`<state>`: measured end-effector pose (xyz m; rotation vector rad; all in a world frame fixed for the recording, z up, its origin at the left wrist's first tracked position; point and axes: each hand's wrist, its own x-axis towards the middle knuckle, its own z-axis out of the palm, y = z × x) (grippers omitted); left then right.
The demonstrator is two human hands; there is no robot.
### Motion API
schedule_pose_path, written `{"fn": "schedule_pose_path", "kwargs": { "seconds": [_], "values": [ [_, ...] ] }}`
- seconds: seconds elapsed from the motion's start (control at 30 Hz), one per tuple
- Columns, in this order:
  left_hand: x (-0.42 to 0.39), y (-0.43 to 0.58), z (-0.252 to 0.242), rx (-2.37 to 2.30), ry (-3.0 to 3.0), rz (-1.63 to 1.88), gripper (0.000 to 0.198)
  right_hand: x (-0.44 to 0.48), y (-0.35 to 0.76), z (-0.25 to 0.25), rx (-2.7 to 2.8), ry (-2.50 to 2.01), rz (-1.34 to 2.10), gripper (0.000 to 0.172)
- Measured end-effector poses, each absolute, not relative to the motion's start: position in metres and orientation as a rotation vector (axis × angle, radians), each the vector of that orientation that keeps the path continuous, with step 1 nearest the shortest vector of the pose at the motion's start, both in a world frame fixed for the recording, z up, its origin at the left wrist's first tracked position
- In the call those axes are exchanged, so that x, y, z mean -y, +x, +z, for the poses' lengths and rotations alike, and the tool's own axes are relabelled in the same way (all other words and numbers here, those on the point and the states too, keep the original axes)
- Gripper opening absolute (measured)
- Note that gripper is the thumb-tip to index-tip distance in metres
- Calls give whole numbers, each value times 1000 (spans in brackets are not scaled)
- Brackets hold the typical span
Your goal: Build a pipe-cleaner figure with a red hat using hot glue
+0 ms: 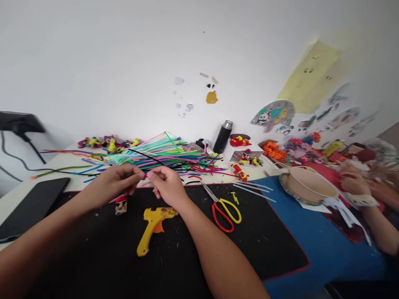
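Note:
Above the black mat, my left hand and my right hand meet fingertip to fingertip, both closed in a pinch. Between them shows a tiny bit of red pipe cleaner, mostly covered by the fingers. Just below my left hand stands a small figure with a red top and a face. A yellow glue gun with an orange trigger lies on the mat below my hands. To the right of my right wrist rest scissors with one red and one yellow handle, blades partly apart.
Behind my hands is a heap of coloured pipe cleaners. A black phone lies at left. A black bottle and finished pipe-cleaner figures stand at the back. Another person's hand is near a round bowl at right.

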<state>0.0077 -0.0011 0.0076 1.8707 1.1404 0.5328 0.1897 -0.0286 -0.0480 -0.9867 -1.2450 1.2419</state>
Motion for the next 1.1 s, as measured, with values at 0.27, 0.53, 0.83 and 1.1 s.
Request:
{"fn": "schedule_pose_path", "kwargs": {
  "seconds": [0.27,0.53,0.83,1.1],
  "values": [
    [-1,2,11,-1267,1987,494,51,31,180,-53,1189,-971,1269,33],
    [1,2,15,-1254,1930,501,55,48,194,-50,1243,-1086,1214,35],
    [0,4,13,-1193,1941,433,59,65,283,-45,1362,-1298,972,32],
    [-3,5,1,-1191,1952,418,66,89,340,-53,1175,-1428,965,39]
  ]
}}
